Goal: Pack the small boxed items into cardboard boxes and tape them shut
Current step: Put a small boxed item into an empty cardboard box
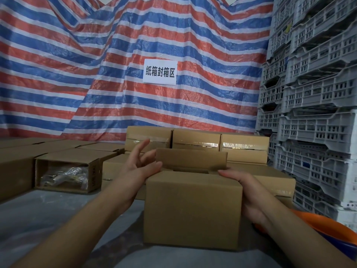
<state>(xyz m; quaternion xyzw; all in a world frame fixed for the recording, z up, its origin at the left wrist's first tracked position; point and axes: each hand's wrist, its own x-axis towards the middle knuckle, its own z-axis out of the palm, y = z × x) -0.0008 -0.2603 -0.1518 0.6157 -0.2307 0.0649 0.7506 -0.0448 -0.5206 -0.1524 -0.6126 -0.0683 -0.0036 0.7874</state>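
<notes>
A plain cardboard box (191,211) stands on the grey table in front of me, its far flap upright and the top partly open. My right hand (245,192) grips its right side, thumb resting on the top edge. My left hand (138,167) hovers at the box's upper left corner, fingers spread, thumb touching the near flap. What lies inside the box is hidden. Behind it are several taped-shut cardboard boxes (197,141).
At the left, an open box (67,174) lies on its side with clear plastic bags inside. More cartons (17,159) line the far left. Grey plastic crates (316,93) are stacked at the right. An orange basin (326,225) sits at the lower right. A striped tarp hangs behind.
</notes>
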